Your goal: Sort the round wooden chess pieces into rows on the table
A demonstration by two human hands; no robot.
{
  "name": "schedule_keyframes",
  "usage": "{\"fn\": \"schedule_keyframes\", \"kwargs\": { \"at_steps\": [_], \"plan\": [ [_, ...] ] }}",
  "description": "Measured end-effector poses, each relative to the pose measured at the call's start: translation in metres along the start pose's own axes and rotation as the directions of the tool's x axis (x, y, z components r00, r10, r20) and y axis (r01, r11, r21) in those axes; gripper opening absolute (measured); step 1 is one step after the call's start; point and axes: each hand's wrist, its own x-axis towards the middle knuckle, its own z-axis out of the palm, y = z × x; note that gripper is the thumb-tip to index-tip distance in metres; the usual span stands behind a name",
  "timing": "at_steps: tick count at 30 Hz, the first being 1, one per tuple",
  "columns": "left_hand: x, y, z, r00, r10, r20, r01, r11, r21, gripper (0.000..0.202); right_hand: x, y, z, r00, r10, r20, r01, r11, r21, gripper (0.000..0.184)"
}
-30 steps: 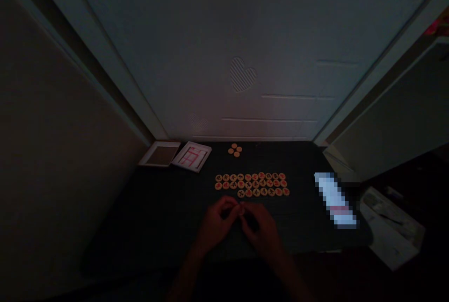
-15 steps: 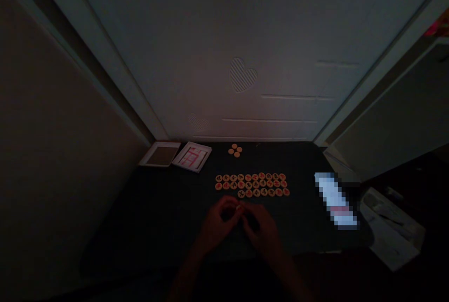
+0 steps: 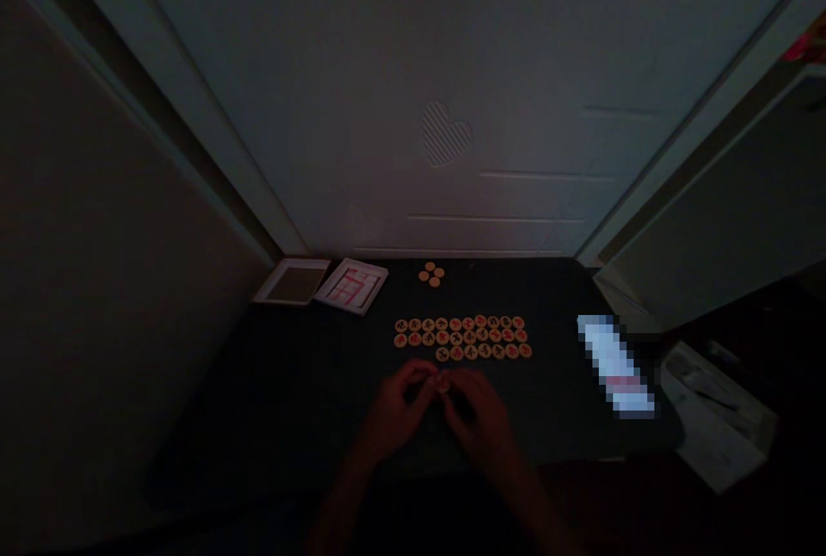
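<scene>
In the dim head view, my left hand [image 3: 398, 408] and my right hand [image 3: 481, 411] meet above the near part of the dark table. Between their fingertips is a round xiangqi piece [image 3: 443, 383], its marked face now partly showing; both hands pinch it. Just beyond my fingers lie three rows of xiangqi pieces [image 3: 471, 337], face up with red or black characters. The nearest row is shorter on its left side. Farther back sits a small cluster of several plain-faced round pieces [image 3: 434, 282].
At the table's [image 3: 290, 392] back left lie an open shallow box [image 3: 263, 291] and a white box part with red print [image 3: 352, 287]. A blurred-out bright phone-like object [image 3: 616, 365] is on the right. Beyond the right edge stands a white box [image 3: 716, 440]. A white panel [image 3: 361, 108] rises behind.
The piece between my fingertips has turned, and more of its face shows. My hands stay in nearly the same place; the rows are unchanged.
</scene>
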Motion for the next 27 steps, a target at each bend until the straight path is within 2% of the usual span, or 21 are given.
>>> {"fn": "schedule_keyframes", "kwargs": {
  "at_steps": [6,13,20,27],
  "plan": [
    [-0.001,0.001,0.002,1.0,-0.001,0.027,0.001,1.0,0.005,0.021,-0.001,0.001,0.0,1.0,-0.012,-0.015,0.012,1.0,-0.006,0.034],
    [0.0,-0.006,0.004,1.0,0.006,0.002,-0.006,1.0,0.02,0.017,-0.003,0.003,0.003,1.0,-0.003,-0.021,0.003,1.0,-0.021,0.037],
    [-0.001,0.001,0.002,0.999,0.033,0.011,-0.033,0.999,0.025,0.015,-0.003,0.002,0.003,1.0,0.001,-0.012,-0.002,0.999,-0.042,0.035],
    [-0.002,0.005,0.003,0.999,0.002,0.037,-0.003,1.0,0.026,0.019,-0.005,0.002,0.002,1.0,0.006,-0.009,-0.006,0.999,-0.038,0.039]
  ]
}}
